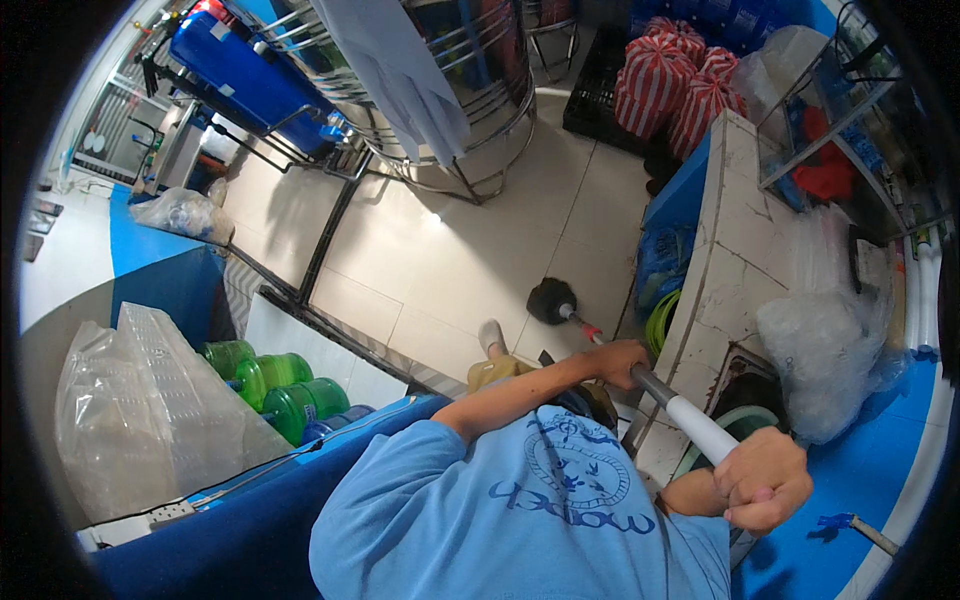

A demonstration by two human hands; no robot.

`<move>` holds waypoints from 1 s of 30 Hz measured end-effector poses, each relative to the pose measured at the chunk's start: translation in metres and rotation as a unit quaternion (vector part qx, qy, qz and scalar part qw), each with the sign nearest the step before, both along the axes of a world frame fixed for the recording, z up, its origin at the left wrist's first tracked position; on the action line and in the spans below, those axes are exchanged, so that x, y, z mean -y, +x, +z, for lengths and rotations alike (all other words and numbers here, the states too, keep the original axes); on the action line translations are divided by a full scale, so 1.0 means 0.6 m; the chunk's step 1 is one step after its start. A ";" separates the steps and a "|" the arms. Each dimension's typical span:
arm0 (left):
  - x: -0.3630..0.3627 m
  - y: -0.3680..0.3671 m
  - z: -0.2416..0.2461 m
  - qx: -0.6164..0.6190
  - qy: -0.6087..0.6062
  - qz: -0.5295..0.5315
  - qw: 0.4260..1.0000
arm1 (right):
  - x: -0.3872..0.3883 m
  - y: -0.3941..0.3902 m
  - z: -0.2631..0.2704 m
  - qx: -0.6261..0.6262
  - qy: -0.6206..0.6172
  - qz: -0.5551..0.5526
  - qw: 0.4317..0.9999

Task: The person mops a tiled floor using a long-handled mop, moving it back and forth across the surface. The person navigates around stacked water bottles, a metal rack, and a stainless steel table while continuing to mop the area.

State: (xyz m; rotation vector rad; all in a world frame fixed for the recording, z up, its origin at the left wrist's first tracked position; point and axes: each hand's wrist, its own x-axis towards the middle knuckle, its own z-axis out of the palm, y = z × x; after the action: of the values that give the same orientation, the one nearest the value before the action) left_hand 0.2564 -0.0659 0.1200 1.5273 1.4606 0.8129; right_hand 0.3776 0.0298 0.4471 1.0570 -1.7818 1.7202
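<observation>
Both my hands hold a long pole (701, 425) that slants across the picture in front of me. My left hand (622, 364) grips its grey middle part, with the forearm reaching across my body. Closed around the white upper end is my right hand (766, 480), out to the right. At the pole's lower end a dark, round, brush-like head (551, 301) appears to rest on the pale tiled floor (442, 262). A red band (591, 331) marks the shaft near the head. One of my feet (492, 337) shows left of it.
A tiled counter (739, 270) runs along my right, holding clear plastic bags (814, 352). Ahead stand a steel tank (480, 67) in a metal frame and striped bundles (656, 86) on a black pallet (592, 105). Green water bottles (306, 409) lie at left behind a blue partition (262, 517).
</observation>
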 end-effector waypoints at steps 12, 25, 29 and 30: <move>0.148 -0.288 -0.114 -0.113 -0.049 0.161 0.979 | 0.019 -0.123 -0.203 0.180 -0.027 -0.293 0.939; 0.622 -0.702 -0.225 -0.164 -0.243 0.604 0.741 | 0.368 -0.711 -0.484 0.325 -0.112 -0.107 0.933; 0.645 -0.728 -0.227 -0.153 -0.190 0.636 0.732 | 0.425 -0.760 -0.562 0.324 -0.079 -0.142 0.932; 0.647 -0.737 -0.230 -0.151 -0.170 0.643 0.731 | 0.426 -0.756 -0.566 0.325 -0.092 -0.146 0.930</move>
State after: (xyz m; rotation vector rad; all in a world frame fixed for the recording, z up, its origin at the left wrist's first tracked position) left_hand -0.1856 -0.4543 -0.0182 0.1405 2.7496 0.9352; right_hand -0.0757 -0.2257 0.1078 0.1125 -1.9563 2.1290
